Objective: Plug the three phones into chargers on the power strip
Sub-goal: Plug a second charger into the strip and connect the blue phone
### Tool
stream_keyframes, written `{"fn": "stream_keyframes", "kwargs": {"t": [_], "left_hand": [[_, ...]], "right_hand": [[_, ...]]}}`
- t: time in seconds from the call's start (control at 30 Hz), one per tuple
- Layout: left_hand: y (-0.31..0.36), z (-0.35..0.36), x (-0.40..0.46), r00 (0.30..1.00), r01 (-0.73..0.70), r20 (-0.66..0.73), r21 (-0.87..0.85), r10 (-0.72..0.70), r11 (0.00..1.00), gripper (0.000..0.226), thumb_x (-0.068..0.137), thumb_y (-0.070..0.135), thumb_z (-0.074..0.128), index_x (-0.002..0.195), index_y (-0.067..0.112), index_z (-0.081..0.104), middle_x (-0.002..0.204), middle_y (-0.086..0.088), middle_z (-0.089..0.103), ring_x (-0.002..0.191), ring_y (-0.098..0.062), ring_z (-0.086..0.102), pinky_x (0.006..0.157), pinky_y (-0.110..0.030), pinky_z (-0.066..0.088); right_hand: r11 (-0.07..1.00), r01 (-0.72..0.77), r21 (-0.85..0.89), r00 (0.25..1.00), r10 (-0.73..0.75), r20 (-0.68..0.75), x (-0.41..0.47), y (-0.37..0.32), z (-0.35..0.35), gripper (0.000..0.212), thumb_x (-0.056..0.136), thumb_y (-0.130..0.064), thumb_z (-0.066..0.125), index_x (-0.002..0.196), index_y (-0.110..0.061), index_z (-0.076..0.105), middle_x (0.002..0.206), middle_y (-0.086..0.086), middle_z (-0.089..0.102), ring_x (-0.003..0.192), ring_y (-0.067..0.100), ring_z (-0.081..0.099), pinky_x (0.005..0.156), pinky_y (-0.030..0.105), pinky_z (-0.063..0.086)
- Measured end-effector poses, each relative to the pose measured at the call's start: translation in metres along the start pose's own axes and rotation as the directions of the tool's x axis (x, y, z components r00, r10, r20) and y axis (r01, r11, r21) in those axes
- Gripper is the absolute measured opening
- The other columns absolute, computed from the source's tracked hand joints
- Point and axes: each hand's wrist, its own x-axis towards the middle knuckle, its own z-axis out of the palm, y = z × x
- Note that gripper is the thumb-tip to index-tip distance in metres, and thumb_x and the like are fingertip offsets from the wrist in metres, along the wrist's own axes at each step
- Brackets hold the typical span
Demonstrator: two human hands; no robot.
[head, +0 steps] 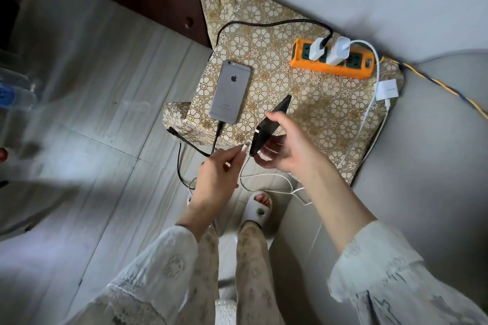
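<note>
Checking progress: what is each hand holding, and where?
Right hand grips the black phone around its lower half; left hand pinches the white cable at its plug.

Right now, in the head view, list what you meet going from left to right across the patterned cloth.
Silver phone lying face down → black phone held tilted in the right hand → orange power strip → loose white charger at the cloth's right edge.

**Phones, chargers and power strip**

A silver phone (229,91) lies face down on the patterned cloth, a black cable (218,132) in its lower end; a black phone (269,126) is held tilted on edge, a white plug tip (243,148) just beside its lower end; the orange power strip (333,58) lies at the far right, carrying two white chargers (328,49); a third white charger (387,90) lies beside it.
</note>
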Motion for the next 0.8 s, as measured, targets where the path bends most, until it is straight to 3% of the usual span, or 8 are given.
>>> {"fn": "stream_keyframes", "kwargs": {"t": [0.07, 0.1, 0.17, 0.23, 0.47, 0.63, 0.8], "left_hand": [[0.003, 0.002, -0.001, 0.999, -0.049, -0.010, 0.041, 0.049, 0.998, 0.018, 0.088, 0.023, 0.056, 0.099, 0.015, 0.069, 0.068, 0.006, 0.052, 0.059, -0.031, 0.056, 0.061, -0.039, 0.049], [0.004, 0.002, 0.000, 0.997, -0.068, -0.024, 0.056, 0.070, 0.996, 0.018, 0.088, 0.023, 0.056, 0.097, 0.015, 0.069, 0.068, 0.005, 0.052, 0.060, -0.030, 0.057, 0.061, -0.036, 0.047], [0.002, 0.002, 0.000, 0.992, -0.110, -0.053, 0.094, 0.115, 0.989, 0.017, 0.088, 0.023, 0.057, 0.095, 0.016, 0.070, 0.065, 0.008, 0.052, 0.058, -0.010, 0.054, 0.059, -0.022, 0.041], [0.002, 0.002, 0.000, 0.986, -0.144, -0.061, 0.132, 0.153, 0.981, 0.015, 0.088, 0.023, 0.057, 0.091, 0.017, 0.070, 0.063, 0.009, 0.052, 0.059, -0.004, 0.050, 0.053, -0.011, 0.035], [0.009, 0.006, -0.004, 0.962, -0.193, -0.104, 0.401, 0.253, 0.896, 0.023, 0.091, 0.029, 0.050, 0.089, 0.013, 0.067, 0.069, 0.003, 0.042, 0.061, -0.031, 0.053, 0.055, -0.033, 0.041], [0.015, 0.008, -0.003, 0.958, -0.195, -0.088, 0.492, 0.271, 0.849, 0.028, 0.093, 0.029, 0.046, 0.085, 0.011, 0.065, 0.076, -0.002, 0.050, 0.068, -0.036, 0.056, 0.057, -0.035, 0.041], [0.017, 0.010, 0.001, 0.964, -0.138, -0.126, 0.512, 0.233, 0.848, 0.027, 0.093, 0.029, 0.046, 0.085, 0.012, 0.065, 0.088, -0.009, 0.065, 0.078, -0.038, 0.057, 0.059, -0.032, 0.036]], "right_hand": [[1.000, -0.012, 0.021, 1.000, 0.012, 0.022, -0.004, 0.001, 0.001, 0.045, 0.063, -0.034, 0.075, 0.098, -0.013, 0.055, 0.070, 0.008, 0.061, 0.073, 0.022, 0.060, 0.066, 0.038, 0.053], [0.999, -0.013, 0.030, 0.999, 0.012, 0.029, -0.006, 0.001, 0.002, 0.045, 0.064, -0.034, 0.075, 0.098, -0.012, 0.055, 0.069, 0.008, 0.061, 0.073, 0.022, 0.060, 0.067, 0.038, 0.053], [0.999, -0.004, 0.035, 1.000, 0.003, 0.031, -0.008, 0.000, 0.002, 0.043, 0.065, -0.033, 0.074, 0.098, -0.012, 0.055, 0.070, 0.008, 0.061, 0.074, 0.022, 0.060, 0.069, 0.040, 0.052], [0.999, 0.004, 0.038, 1.000, -0.005, 0.024, -0.009, 0.000, 0.002, 0.042, 0.066, -0.033, 0.074, 0.097, -0.012, 0.055, 0.072, 0.008, 0.061, 0.074, 0.022, 0.060, 0.071, 0.040, 0.052], [0.994, 0.106, -0.015, 0.994, -0.107, -0.033, -0.011, 0.006, 0.004, 0.028, 0.067, -0.034, 0.075, 0.082, -0.016, 0.059, 0.076, 0.006, 0.065, 0.077, 0.020, 0.062, 0.071, 0.039, 0.055], [0.987, 0.152, -0.045, 0.984, -0.155, -0.091, -0.015, 0.008, 0.008, 0.026, 0.067, -0.034, 0.075, 0.081, -0.018, 0.059, 0.081, 0.005, 0.065, 0.082, 0.018, 0.063, 0.075, 0.039, 0.055], [0.986, 0.146, -0.083, 0.976, -0.157, -0.154, -0.017, 0.007, 0.013, 0.032, 0.066, -0.036, 0.076, 0.085, -0.016, 0.059, 0.091, 0.008, 0.062, 0.095, 0.022, 0.061, 0.068, 0.035, 0.054]]}}
